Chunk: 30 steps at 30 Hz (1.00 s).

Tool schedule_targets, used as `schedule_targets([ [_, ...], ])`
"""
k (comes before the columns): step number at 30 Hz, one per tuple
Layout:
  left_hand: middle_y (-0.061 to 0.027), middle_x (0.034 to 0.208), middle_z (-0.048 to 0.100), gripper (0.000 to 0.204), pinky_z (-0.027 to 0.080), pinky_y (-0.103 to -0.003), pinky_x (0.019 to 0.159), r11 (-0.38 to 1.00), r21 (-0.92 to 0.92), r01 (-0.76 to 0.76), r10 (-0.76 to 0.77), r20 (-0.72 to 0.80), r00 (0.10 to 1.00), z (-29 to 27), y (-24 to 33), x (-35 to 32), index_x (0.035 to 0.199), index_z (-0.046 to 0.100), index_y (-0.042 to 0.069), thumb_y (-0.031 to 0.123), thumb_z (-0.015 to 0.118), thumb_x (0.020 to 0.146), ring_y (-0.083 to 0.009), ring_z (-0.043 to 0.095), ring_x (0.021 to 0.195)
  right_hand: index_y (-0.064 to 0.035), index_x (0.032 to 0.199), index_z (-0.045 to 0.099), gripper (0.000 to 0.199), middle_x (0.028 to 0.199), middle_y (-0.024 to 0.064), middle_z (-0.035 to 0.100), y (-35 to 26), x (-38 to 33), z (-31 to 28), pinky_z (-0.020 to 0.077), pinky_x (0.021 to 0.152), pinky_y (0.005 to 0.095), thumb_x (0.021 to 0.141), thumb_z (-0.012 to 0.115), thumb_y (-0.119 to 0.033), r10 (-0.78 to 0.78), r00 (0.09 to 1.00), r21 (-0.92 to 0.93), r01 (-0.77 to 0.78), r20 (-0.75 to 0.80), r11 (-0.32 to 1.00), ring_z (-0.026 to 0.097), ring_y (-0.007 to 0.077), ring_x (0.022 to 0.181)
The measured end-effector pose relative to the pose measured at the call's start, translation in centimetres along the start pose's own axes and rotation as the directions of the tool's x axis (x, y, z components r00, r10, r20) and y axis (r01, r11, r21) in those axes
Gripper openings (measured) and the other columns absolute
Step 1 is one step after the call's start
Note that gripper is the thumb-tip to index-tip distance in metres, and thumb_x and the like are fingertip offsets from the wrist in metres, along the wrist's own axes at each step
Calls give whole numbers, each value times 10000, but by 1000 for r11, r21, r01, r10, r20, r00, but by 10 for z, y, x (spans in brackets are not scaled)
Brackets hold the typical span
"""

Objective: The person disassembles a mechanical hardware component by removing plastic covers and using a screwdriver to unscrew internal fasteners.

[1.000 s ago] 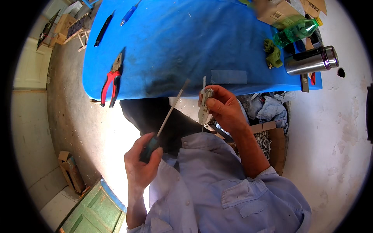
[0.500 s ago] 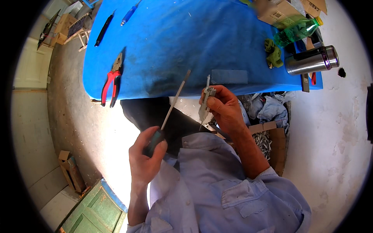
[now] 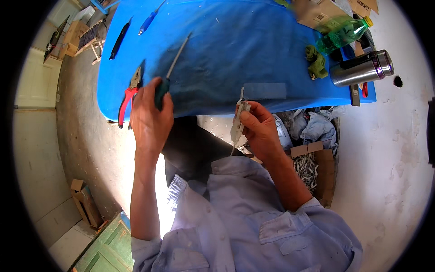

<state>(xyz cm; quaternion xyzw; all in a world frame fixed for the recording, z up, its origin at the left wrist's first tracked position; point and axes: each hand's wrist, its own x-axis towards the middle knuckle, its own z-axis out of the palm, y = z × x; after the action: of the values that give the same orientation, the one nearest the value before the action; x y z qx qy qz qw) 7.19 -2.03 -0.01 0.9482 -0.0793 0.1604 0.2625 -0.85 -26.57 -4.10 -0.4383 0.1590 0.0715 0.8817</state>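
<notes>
My left hand (image 3: 152,115) is over the near left part of the blue-covered table (image 3: 217,59), fingers round the dark green handle of a screwdriver (image 3: 177,58). Its long shaft points away and to the right. Just left of that hand lie pliers (image 3: 127,97) with red and black grips, partly hidden by it. My right hand (image 3: 260,127) is at the table's front edge, above my lap. Between thumb and fingers it pinches a narrow grey metal piece (image 3: 238,124) with a thin strip sticking up; the fingers cover some of it.
Farther left on the table lie a black pen-like tool (image 3: 120,40) and a blue-handled tool (image 3: 148,23). At the right are a steel flask (image 3: 358,72), a green bottle (image 3: 337,41) and a crumpled green cloth (image 3: 317,63). Below stands a carton (image 3: 324,170) of small metal scraps.
My left hand has moved forward and left with the screwdriver, from above my lap to over the table beside the pliers. The right hand has hardly moved and keeps the metal piece.
</notes>
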Motion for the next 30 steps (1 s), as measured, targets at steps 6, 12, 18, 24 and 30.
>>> schedule_targets([
  [6, -216, 1195, 670, 359, 544, -470, 900, 953, 287, -94, 135, -127, 983, 13, -12, 24, 1248, 657, 53, 133, 712, 902, -362, 662, 1082, -51, 1195, 659, 256, 1045, 21, 692, 2, 1, 6, 576, 817, 308, 946, 697, -99, 22, 999, 15, -22, -36, 1000, 666, 121, 925],
  [12, -119, 1123, 700, 368, 550, -341, 829, 943, -329, 39, -26, 44, 999, 8, 26, -29, 1229, 667, 45, 123, 759, 882, -229, 673, 991, -43, 1187, 658, 258, 1055, 30, 697, 7, 5, 11, 573, 844, 318, 941, 708, -103, 11, 998, -17, -12, -69, 1000, 668, 129, 961],
  [18, -61, 970, 723, 313, 521, -251, 775, 545, -603, 582, -157, 609, 778, 11, 63, -65, 1189, 682, -33, 110, 730, 914, -116, 665, 892, -10, 1199, 659, 284, 1093, 53, 706, 11, 6, 26, 549, 902, 315, 935, 717, -98, 27, 1000, -133, -28, -12, 991, 666, 143, 1012],
  [24, -41, 959, 721, 244, 504, -218, 734, 435, -612, 660, -214, 642, 737, 15, 46, -76, 1173, 688, -28, 93, 688, 961, -81, 643, 858, 12, 1223, 643, 309, 1123, 66, 704, 9, 3, 27, 539, 903, 307, 942, 708, -98, 45, 991, -245, -13, 126, 969, 660, 141, 1031],
  [30, -28, 952, 714, 232, 488, -208, 712, 474, -600, 644, -206, 635, 744, 12, 43, -81, 1135, 695, -23, 111, 710, 946, -61, 617, 826, 12, 1247, 620, 319, 1128, 63, 696, 0, 1, 26, 538, 897, 292, 951, 686, -87, 126, 983, -265, -86, 137, 960, 656, 130, 1019],
])
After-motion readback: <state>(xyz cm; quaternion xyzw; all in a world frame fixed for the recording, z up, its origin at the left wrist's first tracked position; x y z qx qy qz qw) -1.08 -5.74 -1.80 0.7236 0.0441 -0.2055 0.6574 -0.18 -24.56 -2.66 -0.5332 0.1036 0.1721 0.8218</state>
